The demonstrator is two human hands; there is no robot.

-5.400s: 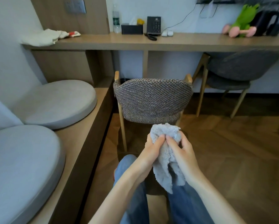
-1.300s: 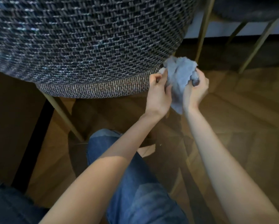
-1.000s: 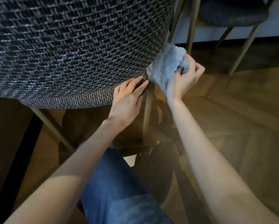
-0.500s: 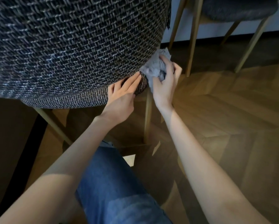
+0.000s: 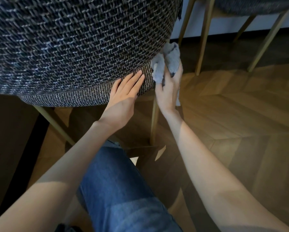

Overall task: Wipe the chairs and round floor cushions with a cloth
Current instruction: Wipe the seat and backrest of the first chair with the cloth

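Head view is super close up, so the woven chair (image 5: 73,47) gets cut off at the top and left. You only see its curved back, in a chunky dark grey-and-tan weave with a finer-weave band along the bottom. A second chair (image 5: 257,5), beyond the right hand, is just gold legs and a sliver of dark seat. The cloth (image 5: 173,57) is a light grey fluffy wad, bunched up, so its full shape is hard to make out. It sits right against the chair back's right edge.

The left hand (image 5: 123,97) lies flat on the lower band, fingers straight and together. The right hand (image 5: 168,91) has its fingers curled round the cloth, just beside the left one, above a wooden leg (image 5: 154,118). Both forearms reach up over a jeans-clad knee (image 5: 120,181).
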